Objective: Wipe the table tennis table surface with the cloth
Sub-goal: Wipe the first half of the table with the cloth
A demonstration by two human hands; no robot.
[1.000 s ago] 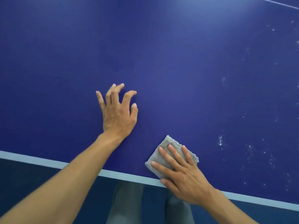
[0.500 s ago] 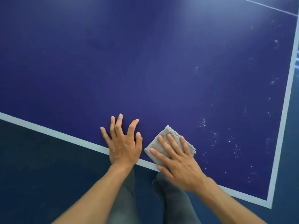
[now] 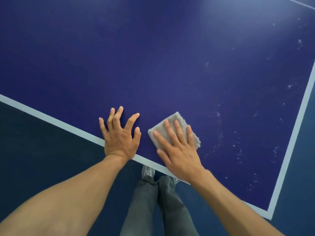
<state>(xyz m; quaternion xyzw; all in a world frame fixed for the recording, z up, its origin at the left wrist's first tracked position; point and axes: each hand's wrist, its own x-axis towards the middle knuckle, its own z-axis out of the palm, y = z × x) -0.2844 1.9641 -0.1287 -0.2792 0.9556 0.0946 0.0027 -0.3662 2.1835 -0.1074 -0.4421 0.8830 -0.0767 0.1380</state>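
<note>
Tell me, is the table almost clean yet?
Not quite. Done: the table looks free of specks to the left of the hands and farther out. In hand: the right hand presses the cloth flat near the edge, and the left hand rests beside it. Left: white specks dot the area right of the cloth, toward the corner.

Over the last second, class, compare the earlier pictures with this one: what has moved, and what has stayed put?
The left hand drew back across the table to the near edge line, its heel now over that line, close beside the cloth. Nothing was gripped or released. The right hand stays flat on the folded cloth by that edge; the white specks to its right remain.
</note>
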